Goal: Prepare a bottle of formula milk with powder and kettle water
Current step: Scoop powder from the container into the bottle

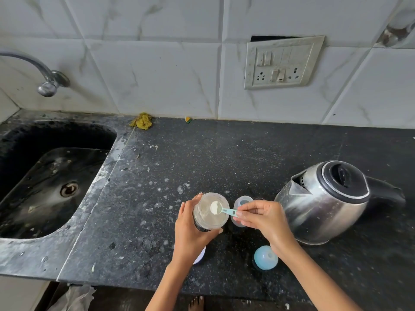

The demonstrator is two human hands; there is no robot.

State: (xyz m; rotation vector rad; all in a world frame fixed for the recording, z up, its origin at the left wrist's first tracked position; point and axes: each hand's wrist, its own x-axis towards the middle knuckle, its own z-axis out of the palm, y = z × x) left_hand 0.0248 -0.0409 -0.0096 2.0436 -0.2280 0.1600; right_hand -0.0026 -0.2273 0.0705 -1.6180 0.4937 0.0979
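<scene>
Head view: left hand [190, 230] grips powder jar [211, 211]; right hand [262, 218] fingers pinch loaded scoop [221, 209]. Keep scoop level, carry straight to bottle [241, 211], avoid spilling on worktop [224, 153].

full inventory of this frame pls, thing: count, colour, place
powder jar: 1, clear, front centre of counter, gripped by left hand
scoop: 1, light blue, heaped with white powder over the jar mouth
baby bottle: 1, clear with bluish tint, between jar and kettle, open top
bottle cap: 1, light blue, counter front, under right wrist
lid: 1, white, partly hidden under left wrist
kettle: 1, steel with black lid and handle, right
scrubber: 1, yellow, by back wall
sink: 1, dark, left
tap: 1, chrome, above sink
switchboard: 1, white, wall
left hand: holds jar
right hand: pinches scoop handle
</scene>
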